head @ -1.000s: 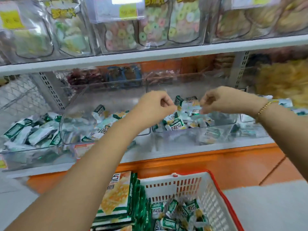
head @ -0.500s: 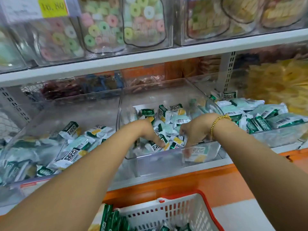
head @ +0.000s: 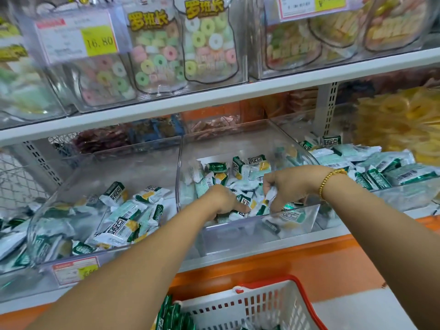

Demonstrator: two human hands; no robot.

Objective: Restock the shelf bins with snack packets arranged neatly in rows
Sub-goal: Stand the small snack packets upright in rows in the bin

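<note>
Both hands are down in the middle bin (head: 295, 219): left hand (head: 222, 200) pressing fingers flat on packets (head: 245, 203), right hand (head: 289, 186) pinching one just beside. Risk: loose packets under the fingertips slide and jumble the row.

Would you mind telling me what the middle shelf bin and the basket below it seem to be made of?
The shelf bin looks like clear, glossy rigid plastic: packets show through its walls, which catch glare. The basket looks like white moulded plastic with slotted walls and a red rim.
</note>
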